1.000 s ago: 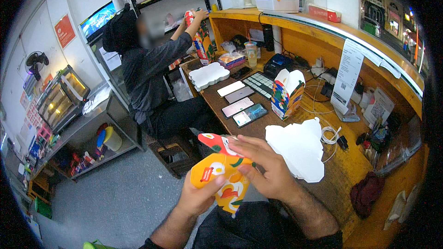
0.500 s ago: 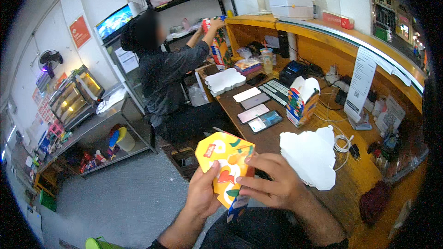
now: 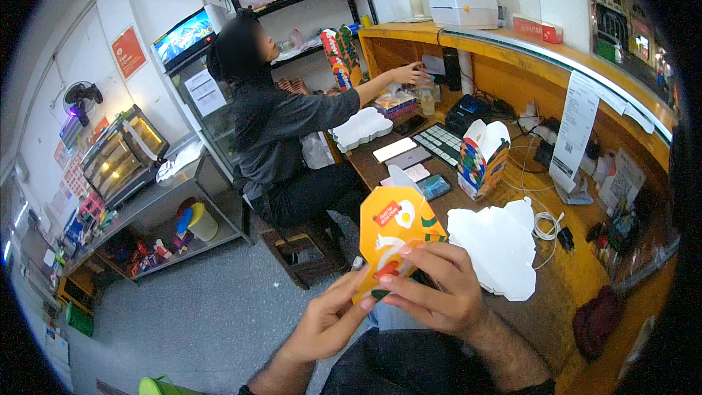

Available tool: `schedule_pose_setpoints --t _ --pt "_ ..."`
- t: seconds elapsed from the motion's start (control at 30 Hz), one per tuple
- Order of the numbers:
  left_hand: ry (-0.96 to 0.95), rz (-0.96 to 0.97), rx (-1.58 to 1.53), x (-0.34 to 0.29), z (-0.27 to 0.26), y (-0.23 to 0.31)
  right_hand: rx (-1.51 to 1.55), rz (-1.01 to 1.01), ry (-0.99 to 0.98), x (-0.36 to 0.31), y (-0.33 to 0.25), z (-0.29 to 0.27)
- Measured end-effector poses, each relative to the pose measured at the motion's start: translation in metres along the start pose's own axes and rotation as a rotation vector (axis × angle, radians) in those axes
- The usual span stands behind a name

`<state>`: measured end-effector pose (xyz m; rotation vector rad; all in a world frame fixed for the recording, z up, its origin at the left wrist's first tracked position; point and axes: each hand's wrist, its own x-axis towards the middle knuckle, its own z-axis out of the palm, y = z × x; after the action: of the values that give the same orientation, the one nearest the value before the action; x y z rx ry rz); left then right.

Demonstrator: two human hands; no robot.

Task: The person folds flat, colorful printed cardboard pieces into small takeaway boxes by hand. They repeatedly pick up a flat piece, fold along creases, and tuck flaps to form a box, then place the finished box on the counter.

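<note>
Shifting right and farther off since the earlier frame, the yellow printed carton (image 3: 389, 221) is now being held up in both hands, near the desk's left edge. The left hand (image 3: 338, 316) is grasping its lower left edge; the right hand (image 3: 439, 289) is pressing its fingertips on the lower right of the yellow face. White cardboard (image 3: 493, 247) is lying on the wooden desk (image 3: 578, 278), just beyond the right hand. Farther off, a multicoloured carton (image 3: 479, 168) is standing, a keyboard (image 3: 440, 143) lying to its left. On the far side, the co-worker (image 3: 274, 124) is now reaching toward a plastic cup (image 3: 426, 100), that hand (image 3: 408, 74) no longer being at the tall red-and-green carton (image 3: 340, 58); whether its fingers are touching the cup, one cannot tell.
</note>
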<state>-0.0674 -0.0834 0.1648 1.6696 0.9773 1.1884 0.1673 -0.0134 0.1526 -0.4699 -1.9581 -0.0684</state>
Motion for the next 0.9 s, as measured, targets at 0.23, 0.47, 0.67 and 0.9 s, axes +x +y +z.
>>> schedule_pose_setpoints --t 0.23,0.47,0.67,0.9 --pt "0.053 0.007 -0.252 -0.003 0.016 0.005 -0.028 0.066 -0.067 0.006 -0.006 -0.007" --pt "0.11 0.103 -0.158 -0.007 0.007 -0.011 -0.021 0.056 -0.117 0.008 -0.009 -0.01" --pt "0.12 0.21 0.306 -0.01 0.002 -0.003 0.115 -0.05 -0.09 0.001 0.003 -0.005" --pt "0.368 0.417 0.436 -0.016 0.001 -0.025 0.286 0.032 -0.089 0.001 -0.01 -0.007"
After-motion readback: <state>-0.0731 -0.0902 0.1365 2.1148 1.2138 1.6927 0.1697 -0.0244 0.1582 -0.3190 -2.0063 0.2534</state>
